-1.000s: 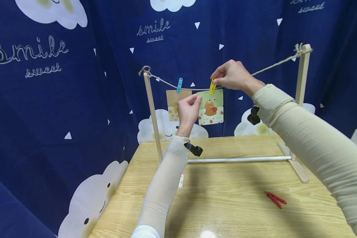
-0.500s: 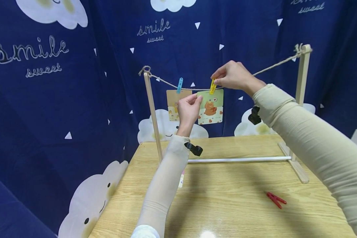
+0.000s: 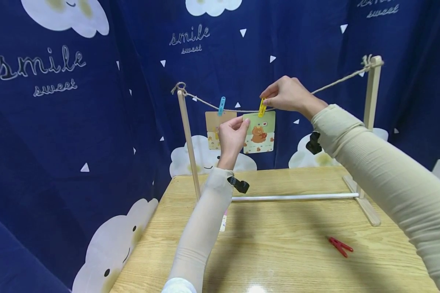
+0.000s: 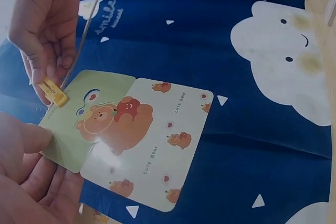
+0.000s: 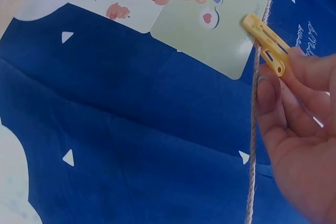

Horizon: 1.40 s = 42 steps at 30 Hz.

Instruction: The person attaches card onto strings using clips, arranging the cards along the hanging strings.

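My left hand (image 3: 232,137) pinches the left edge of a green and white bear card (image 3: 259,132) between thumb and fingers. Above it, my right hand (image 3: 289,94) pinches a yellow clothespin (image 3: 262,108) by its handle end. In the right wrist view, the clothespin's tip (image 5: 252,23) lies over the rope and the card's top edge. The card hangs just below the rope (image 3: 337,81), close to upright. To its left, a blue clothespin (image 3: 221,106) holds a tan card (image 3: 214,120) on the same rope; my left hand hides part of that card.
Wooden posts (image 3: 373,91) bear the rope, with a white bar (image 3: 297,197) between them low down. A red clothespin (image 3: 340,246) lies on the wooden table (image 3: 286,260). Part of another card (image 3: 223,223) shows beside my left forearm. A dark blue curtain (image 3: 139,93) hangs behind.
Both hands keep their places and their grips. The bear card's lower edge has shifted very slightly.
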Tool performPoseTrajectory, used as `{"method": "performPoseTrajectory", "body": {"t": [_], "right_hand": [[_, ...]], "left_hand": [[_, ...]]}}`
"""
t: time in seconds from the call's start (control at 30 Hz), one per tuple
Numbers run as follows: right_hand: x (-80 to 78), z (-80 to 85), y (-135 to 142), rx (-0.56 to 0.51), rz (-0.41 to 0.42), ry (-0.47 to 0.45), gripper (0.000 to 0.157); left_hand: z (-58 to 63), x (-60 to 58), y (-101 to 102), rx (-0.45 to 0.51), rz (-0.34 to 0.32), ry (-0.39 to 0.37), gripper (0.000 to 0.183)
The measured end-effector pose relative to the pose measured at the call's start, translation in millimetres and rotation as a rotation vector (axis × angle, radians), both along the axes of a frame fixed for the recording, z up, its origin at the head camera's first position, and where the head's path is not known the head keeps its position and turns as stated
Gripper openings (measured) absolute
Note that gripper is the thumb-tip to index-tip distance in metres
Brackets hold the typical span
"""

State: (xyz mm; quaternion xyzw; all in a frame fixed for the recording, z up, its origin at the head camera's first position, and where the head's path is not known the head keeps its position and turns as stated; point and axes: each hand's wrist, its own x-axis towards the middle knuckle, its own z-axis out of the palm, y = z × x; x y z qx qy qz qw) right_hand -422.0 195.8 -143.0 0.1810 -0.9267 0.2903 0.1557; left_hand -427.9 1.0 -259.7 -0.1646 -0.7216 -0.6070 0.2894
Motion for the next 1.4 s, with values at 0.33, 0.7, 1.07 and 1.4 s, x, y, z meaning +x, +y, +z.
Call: {"method": "performPoseTrajectory", "body": {"t": [0.33,0.7,1.07,1.4], "right_hand": [[-0.1,1.0,-1.1,0.008,0.008,0.006,0.039],[1.4,1.5,-0.9,0.007,0.013,0.008,0.04],[1.9,2.9,-4.0,-0.007,0.015,0.024,0.041],[4.1,1.6,-4.0,-0.014,0.014,0.025,0.039]], "left_hand": [[-0.1,2.5,-7.4,0.003,0.067,0.054,0.021],[-0.9,0.4,-14.1,-0.01,0.079,0.083,0.019],[-4.3,4.3,-21.2,-0.004,0.046,0.082,0.018],[-12.3,4.6,-31.2,-0.059,-0.023,0.072,0.018]]}}
